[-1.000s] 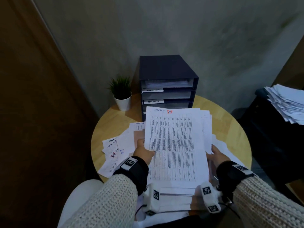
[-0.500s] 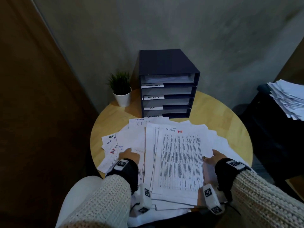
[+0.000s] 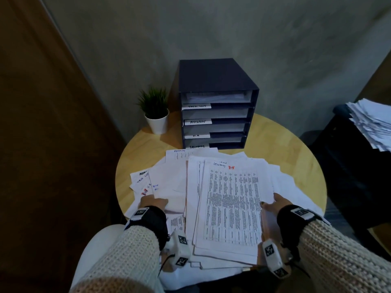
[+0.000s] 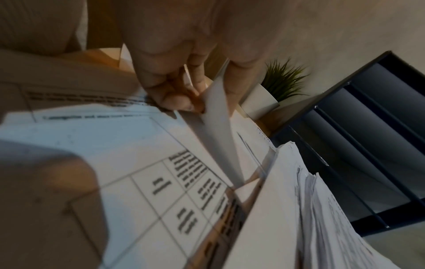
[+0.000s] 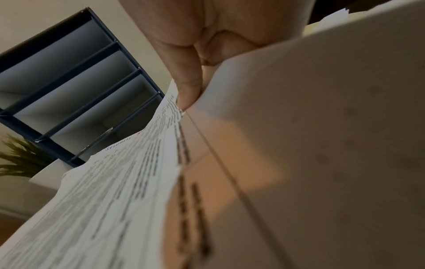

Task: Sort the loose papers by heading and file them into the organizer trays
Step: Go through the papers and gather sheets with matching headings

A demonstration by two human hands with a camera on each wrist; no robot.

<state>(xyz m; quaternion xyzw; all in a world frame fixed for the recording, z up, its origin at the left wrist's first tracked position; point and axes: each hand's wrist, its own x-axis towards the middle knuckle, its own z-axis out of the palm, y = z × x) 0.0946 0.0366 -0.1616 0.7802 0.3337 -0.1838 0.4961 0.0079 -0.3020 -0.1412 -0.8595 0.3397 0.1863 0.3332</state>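
Right hand (image 3: 275, 203) pinching paper stack (image 3: 230, 206) at its 3 o'clock edge; left hand (image 3: 152, 202) grip maybe clamped on loose sheet (image 4: 218, 127), blurry. Organizer (image 3: 215, 102) at tabletop (image 3: 285, 144) 12 o'clock.

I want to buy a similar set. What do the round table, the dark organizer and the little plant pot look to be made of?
Round table: pale wood, matte, faint grain showing.
Dark navy organizer: probably coated board or plastic, flat matte panels.
Small white plant pot: likely glazed ceramic, smooth with a slight sheen; plastic is possible.

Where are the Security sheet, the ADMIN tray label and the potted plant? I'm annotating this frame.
Security sheet (image 3: 231, 205): head view, middle of printed table.
ADMIN tray label (image 3: 197, 122): head view, on the lettering.
Potted plant (image 3: 157, 123): head view, white pot.
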